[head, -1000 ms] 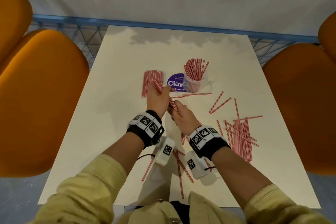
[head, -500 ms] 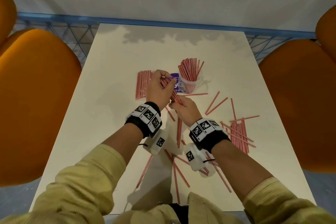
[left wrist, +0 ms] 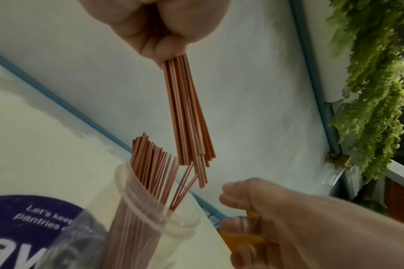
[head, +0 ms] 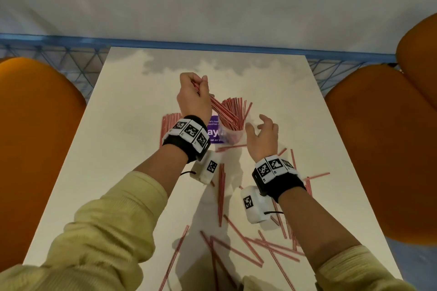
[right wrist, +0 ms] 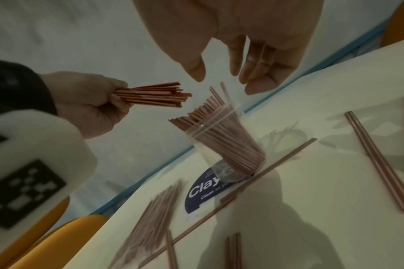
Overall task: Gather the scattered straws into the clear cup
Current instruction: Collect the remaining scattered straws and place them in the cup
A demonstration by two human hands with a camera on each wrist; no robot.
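A clear cup [head: 233, 136] [left wrist: 150, 223] [right wrist: 228, 145] packed with red-and-white straws stands mid-table on a purple sticker [head: 212, 136]. My left hand [head: 192, 95] [right wrist: 97, 107] is raised above and left of the cup and grips a bundle of straws [head: 222, 111] [left wrist: 187, 112] [right wrist: 150, 94]; the bundle's lower ends hang just over the cup's rim. My right hand [head: 261, 133] [left wrist: 254, 209] [right wrist: 235, 60] hovers open just right of the cup, fingers relaxed, holding nothing. Several loose straws [head: 236, 245] lie scattered on the near part of the table.
A neat pile of straws [head: 169, 123] lies left of the sticker, and more straws [head: 295, 196] lie under my right wrist. Orange chairs [head: 35, 149] [head: 383, 149] flank the white table [head: 118, 149]. A blue rail [head: 212, 43] runs along its far edge.
My left hand lifted the straw bundle off the table and carried it up over the cup. My right hand let go of the bundle and moved right, beside the cup.
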